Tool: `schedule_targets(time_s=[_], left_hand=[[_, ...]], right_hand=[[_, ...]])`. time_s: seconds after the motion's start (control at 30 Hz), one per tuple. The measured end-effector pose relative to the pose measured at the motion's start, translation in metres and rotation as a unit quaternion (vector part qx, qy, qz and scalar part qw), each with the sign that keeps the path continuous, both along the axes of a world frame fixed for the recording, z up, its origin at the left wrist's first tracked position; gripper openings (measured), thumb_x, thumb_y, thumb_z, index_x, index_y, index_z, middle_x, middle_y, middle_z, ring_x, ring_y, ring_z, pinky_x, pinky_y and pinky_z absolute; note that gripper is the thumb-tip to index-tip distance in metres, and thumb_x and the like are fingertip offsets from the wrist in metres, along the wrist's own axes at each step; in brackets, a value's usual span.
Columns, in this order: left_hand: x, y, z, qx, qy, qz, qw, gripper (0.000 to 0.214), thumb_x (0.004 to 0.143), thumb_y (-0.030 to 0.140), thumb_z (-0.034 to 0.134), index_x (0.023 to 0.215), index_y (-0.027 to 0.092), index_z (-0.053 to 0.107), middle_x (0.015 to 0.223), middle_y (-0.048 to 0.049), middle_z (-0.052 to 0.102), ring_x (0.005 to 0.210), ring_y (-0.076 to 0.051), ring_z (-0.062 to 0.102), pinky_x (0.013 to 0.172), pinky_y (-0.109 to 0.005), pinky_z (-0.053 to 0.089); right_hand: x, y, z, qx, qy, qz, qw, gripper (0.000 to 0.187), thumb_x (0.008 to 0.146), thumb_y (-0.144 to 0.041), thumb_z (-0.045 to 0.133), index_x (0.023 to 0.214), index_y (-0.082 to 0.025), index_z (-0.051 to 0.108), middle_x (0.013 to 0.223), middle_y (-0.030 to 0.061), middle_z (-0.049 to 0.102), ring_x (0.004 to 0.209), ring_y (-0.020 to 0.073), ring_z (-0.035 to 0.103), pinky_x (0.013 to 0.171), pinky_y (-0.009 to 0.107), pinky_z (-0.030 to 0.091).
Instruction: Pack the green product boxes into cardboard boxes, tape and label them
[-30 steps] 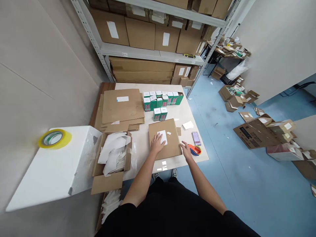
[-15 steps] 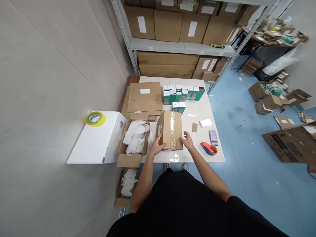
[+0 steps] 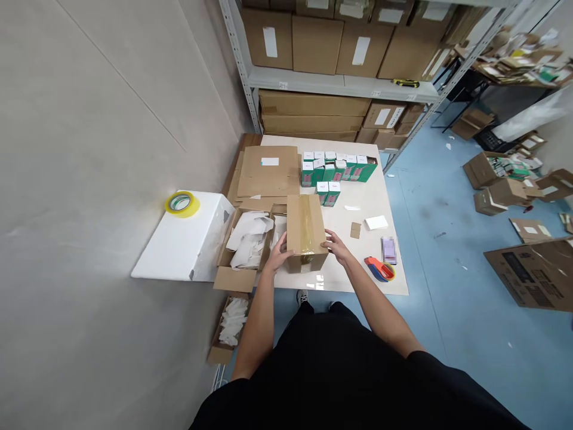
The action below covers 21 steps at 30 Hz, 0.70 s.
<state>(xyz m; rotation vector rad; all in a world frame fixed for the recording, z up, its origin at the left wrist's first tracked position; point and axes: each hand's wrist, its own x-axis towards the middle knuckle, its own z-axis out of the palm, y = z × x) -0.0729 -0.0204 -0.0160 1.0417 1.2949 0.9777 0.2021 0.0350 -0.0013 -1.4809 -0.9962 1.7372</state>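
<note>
- On the near edge of the pale table, head view: cardboard box, brown, closed and upright. A strip of clear tape runs along its top seam. No writing on it can be read.
- left hand: fingers spread, palm pressed to the box's near left side and gripping it.
- right hand: fingers partly extended, tips pressed to the box's right side, so the box sits clamped between both hands.
- tape dispenser: red, blue and orange, lying near the right hand but apart from it.
- purple packet: just beyond the dispenser, blurred, nothing readable.
- green-and-white cartons: a cluster behind the box, print too small to read.
- flat cardboard sheets: stacked at the far left, with a white label on top whose text is illegible.
- open carton: just left of the box, filled with white paper.
- yellow tape roll: lying on a white block by the wall.
- shelf cartons: brown with white labels, writing not legible.
</note>
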Motion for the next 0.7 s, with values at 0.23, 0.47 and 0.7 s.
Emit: schedule_targets(time_s=[0.23, 0.47, 0.7], left_hand=[[0.027, -0.028, 0.039, 0.011, -0.011, 0.049, 0.999, 0.091, 0.084, 0.036, 0.08, 0.165, 0.031, 0.039, 0.156, -0.0134, 0.055, 0.122, -0.029, 0.068, 0.105, -0.044, 0.057], [0.076, -0.073, 0.063, 0.053, 0.027, 0.1, 0.993, 0.099, 0.082, 0.045, 0.082, 0.167, 0.029, 0.034, 0.16, -0.0143, 0.049, 0.125, -0.029, 0.065, 0.109, -0.044, 0.053], [0.136, -0.152, 0.072, 0.116, 0.064, 0.167, 0.977, 0.105, 0.081, 0.051, 0.081, 0.169, 0.031, 0.027, 0.167, -0.0124, 0.041, 0.139, -0.032, 0.054, 0.109, -0.042, 0.053]], right_hand=[[0.028, -0.001, 0.035, 0.037, 0.007, 0.055, 0.998, 0.072, 0.066, -0.033, 0.081, 0.137, -0.035, 0.065, 0.109, 0.0022, 0.069, 0.105, 0.0234, 0.068, 0.085, 0.035, 0.053], [0.069, -0.016, 0.06, 0.088, 0.035, 0.111, 0.989, 0.077, 0.066, -0.034, 0.083, 0.141, -0.034, 0.063, 0.119, 0.0041, 0.067, 0.108, 0.0234, 0.067, 0.092, 0.037, 0.054], [0.111, -0.056, 0.063, 0.155, 0.102, 0.185, 0.965, 0.082, 0.067, -0.033, 0.085, 0.145, -0.032, 0.061, 0.125, 0.0056, 0.067, 0.115, 0.024, 0.062, 0.109, 0.044, 0.049]])
